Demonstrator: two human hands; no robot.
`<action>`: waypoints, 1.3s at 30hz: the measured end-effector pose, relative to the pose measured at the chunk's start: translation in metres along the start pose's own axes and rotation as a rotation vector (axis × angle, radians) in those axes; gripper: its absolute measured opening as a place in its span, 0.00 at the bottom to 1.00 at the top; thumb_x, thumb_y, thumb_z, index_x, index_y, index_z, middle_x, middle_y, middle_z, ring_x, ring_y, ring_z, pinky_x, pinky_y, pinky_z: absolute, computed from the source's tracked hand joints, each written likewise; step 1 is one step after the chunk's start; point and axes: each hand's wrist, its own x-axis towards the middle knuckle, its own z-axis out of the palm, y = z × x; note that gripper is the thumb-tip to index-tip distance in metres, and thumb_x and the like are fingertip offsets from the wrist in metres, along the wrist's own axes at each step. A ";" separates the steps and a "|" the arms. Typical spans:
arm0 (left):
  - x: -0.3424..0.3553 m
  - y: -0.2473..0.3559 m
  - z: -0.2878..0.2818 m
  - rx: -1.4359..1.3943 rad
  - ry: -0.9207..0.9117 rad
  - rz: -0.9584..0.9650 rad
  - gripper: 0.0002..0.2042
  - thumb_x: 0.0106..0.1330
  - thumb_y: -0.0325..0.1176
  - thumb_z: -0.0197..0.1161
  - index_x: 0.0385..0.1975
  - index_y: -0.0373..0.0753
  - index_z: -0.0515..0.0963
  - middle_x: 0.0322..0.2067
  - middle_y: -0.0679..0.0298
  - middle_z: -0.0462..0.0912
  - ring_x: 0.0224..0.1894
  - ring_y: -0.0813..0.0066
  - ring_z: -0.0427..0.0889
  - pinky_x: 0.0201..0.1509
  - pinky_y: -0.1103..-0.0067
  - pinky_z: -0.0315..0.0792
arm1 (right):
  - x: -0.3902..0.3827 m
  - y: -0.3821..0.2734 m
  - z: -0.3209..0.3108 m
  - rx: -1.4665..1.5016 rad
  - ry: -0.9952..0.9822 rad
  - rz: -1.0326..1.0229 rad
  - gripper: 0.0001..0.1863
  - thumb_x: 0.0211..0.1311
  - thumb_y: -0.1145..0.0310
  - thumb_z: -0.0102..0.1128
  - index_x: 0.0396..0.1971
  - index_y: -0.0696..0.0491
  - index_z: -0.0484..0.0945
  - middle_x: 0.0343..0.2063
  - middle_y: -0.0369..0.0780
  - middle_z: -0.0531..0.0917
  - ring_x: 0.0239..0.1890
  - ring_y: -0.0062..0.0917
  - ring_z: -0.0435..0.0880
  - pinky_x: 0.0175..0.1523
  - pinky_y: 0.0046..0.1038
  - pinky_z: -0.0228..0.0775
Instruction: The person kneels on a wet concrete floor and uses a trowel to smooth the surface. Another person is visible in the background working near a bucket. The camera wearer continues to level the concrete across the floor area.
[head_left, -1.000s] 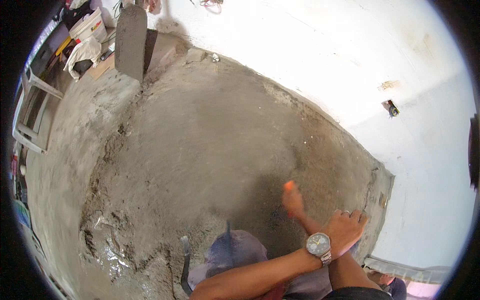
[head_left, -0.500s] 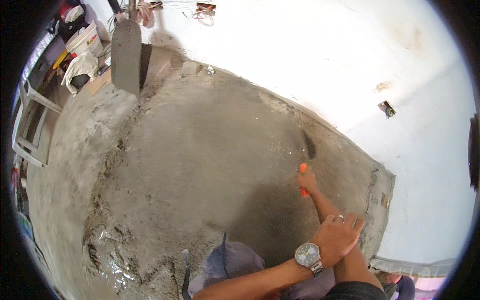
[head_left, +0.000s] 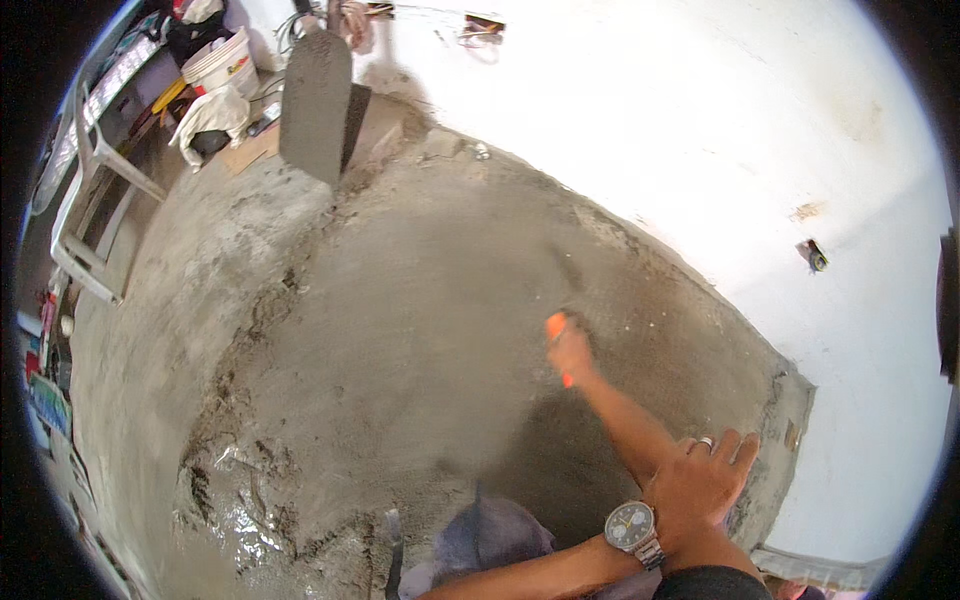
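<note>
My right hand [head_left: 570,352] is closed around the orange handle of a trowel [head_left: 556,323], low over the wet grey cement floor [head_left: 420,300]. Motion smears the trowel's blade, so its outline is hard to make out. The right forearm reaches in from the lower right, with a black sleeve at its upper end. Across that forearm lies my left hand [head_left: 700,487], fingers stretched and somewhat apart, holding no tool. A ring is on one finger, and a metal wristwatch [head_left: 630,527] on that wrist.
A rough, wet ridge of cement [head_left: 240,400] runs along the left. A white wall [head_left: 700,120] borders the right. At the far left stand a cement-coated upright slab [head_left: 318,110], a white bucket [head_left: 222,65], a bundled cloth [head_left: 212,115] and a pale plastic chair [head_left: 90,262].
My right hand has swept the trowel leftward over the cement. The left hand still rests on the right forearm. The view has turned slightly left, shifting the scene to the right.
</note>
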 end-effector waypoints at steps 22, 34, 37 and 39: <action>-0.009 -0.057 -0.086 0.244 -0.033 -0.250 0.19 0.60 0.42 0.59 0.49 0.42 0.72 0.36 0.58 0.78 0.31 0.60 0.81 0.34 0.70 0.76 | 0.109 0.075 -0.065 0.171 0.157 0.319 0.30 0.48 0.64 0.61 0.48 0.68 0.64 0.44 0.54 0.77 0.47 0.45 0.78 0.50 0.43 0.70; 0.003 -0.065 -0.094 0.370 0.021 -0.370 0.19 0.56 0.41 0.62 0.46 0.44 0.74 0.33 0.65 0.77 0.26 0.67 0.80 0.31 0.75 0.75 | 0.075 -0.069 -0.003 -0.316 -0.421 -0.345 0.32 0.54 0.67 0.60 0.57 0.61 0.60 0.50 0.54 0.74 0.54 0.44 0.74 0.54 0.41 0.68; 0.009 -0.067 -0.093 0.403 0.035 -0.372 0.19 0.56 0.42 0.62 0.47 0.44 0.74 0.33 0.65 0.77 0.26 0.68 0.80 0.31 0.75 0.75 | 0.117 -0.046 -0.032 -0.234 -0.329 -0.374 0.36 0.52 0.65 0.60 0.60 0.59 0.58 0.51 0.54 0.73 0.54 0.47 0.72 0.56 0.42 0.66; 0.006 -0.067 -0.096 0.410 0.043 -0.401 0.19 0.56 0.42 0.61 0.47 0.44 0.74 0.33 0.66 0.77 0.27 0.68 0.80 0.31 0.75 0.75 | 0.157 -0.041 -0.034 0.084 -0.121 -0.125 0.36 0.52 0.65 0.61 0.60 0.62 0.56 0.51 0.55 0.73 0.54 0.47 0.72 0.57 0.40 0.66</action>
